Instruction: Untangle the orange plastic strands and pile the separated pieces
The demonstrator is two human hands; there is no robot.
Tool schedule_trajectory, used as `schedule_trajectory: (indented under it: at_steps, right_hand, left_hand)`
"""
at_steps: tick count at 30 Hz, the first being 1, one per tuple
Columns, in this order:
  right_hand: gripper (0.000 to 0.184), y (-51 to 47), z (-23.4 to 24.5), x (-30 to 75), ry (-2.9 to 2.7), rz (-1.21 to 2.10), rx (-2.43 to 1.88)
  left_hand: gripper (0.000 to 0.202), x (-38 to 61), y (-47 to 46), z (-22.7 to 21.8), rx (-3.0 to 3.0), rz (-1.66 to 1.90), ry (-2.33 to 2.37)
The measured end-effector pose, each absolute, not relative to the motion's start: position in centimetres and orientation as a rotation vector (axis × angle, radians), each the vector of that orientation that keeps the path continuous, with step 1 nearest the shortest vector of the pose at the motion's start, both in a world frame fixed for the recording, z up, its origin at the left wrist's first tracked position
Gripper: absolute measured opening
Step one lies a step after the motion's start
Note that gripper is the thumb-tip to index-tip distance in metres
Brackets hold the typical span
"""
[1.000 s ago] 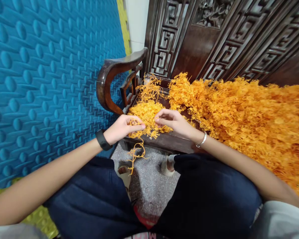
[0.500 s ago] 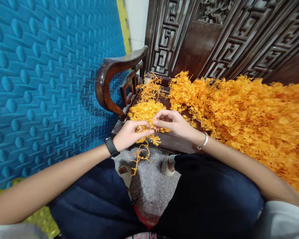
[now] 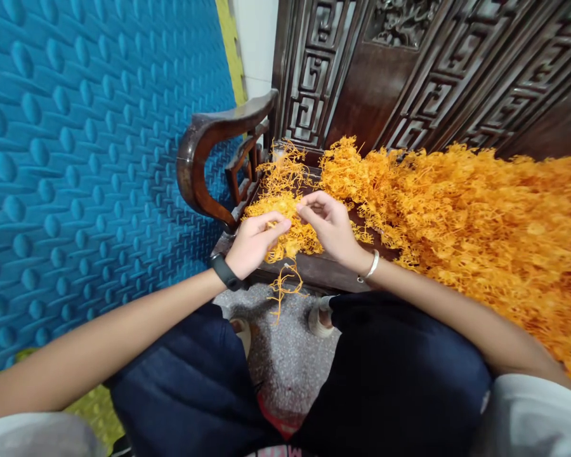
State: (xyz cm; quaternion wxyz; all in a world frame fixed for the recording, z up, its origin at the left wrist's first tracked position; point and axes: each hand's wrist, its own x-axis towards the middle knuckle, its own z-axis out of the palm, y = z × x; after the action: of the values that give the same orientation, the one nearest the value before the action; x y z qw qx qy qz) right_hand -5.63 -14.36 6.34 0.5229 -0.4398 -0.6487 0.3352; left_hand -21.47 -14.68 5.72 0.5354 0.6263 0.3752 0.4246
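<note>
My left hand (image 3: 259, 240), with a dark band at the wrist, is closed in a pinch between thumb and forefinger. Below it dangles a thin orange plastic strand (image 3: 285, 287), its upper end lost against the orange pieces behind. My right hand (image 3: 330, 225), wearing a silver bracelet, pinches with its fingertips just right of and above the left ones; what sits in that pinch is too small to make out. Under and behind both hands spreads a small heap of yellow-orange stringy plastic pieces (image 3: 309, 238) on the dark wooden seat (image 3: 333, 265).
A large pile of orange plastic pieces (image 3: 485, 216) covers the right side of the seat. The curved wooden armrest (image 3: 190, 168) rises at left, before a blue textured foam mat (image 3: 76, 158). A carved wooden backrest (image 3: 361, 95) stands behind.
Both hands have risen slightly, and their fingertips have drawn a little apart. The dangling strand has shifted right and up. The view has shifted slightly.
</note>
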Motion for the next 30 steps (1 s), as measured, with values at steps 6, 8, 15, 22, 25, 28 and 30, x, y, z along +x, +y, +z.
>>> schedule_trajectory:
  at_steps: [6,8,15,22,25,28,30]
  right_hand:
    - [0.009,-13.8,6.1,-5.9,-1.689,0.553,-1.103]
    - [0.008,-13.5,6.1,-6.0,-1.712,0.497,-1.128]
    - [0.007,-12.7,6.4,-6.7,-1.749,0.426,-1.231]
    - [0.008,-11.7,6.1,-6.9,-1.841,0.274,-1.226]
    - [0.008,-11.2,5.9,-6.8,-1.873,0.208,-1.221]
    - [0.011,-10.9,5.7,-6.5,-1.923,0.124,-1.187]
    - [0.014,-10.8,5.6,-6.2,-1.965,0.091,-1.161]
  left_hand:
    - [0.019,-21.0,-14.1,5.8,1.448,1.027,0.916]
    - [0.019,-21.0,-13.8,5.6,1.47,1.05,0.921]
    - [0.021,-20.9,-13.0,4.8,1.541,1.135,0.971]
    - [0.019,-20.1,-12.9,5.3,1.386,1.172,0.987]
    - [0.018,-19.7,-12.8,5.6,1.293,1.183,0.959]
    - [0.018,-19.3,-13.1,6.1,1.185,1.172,0.97]
    - [0.018,-19.1,-13.4,6.4,1.102,1.127,1.005]
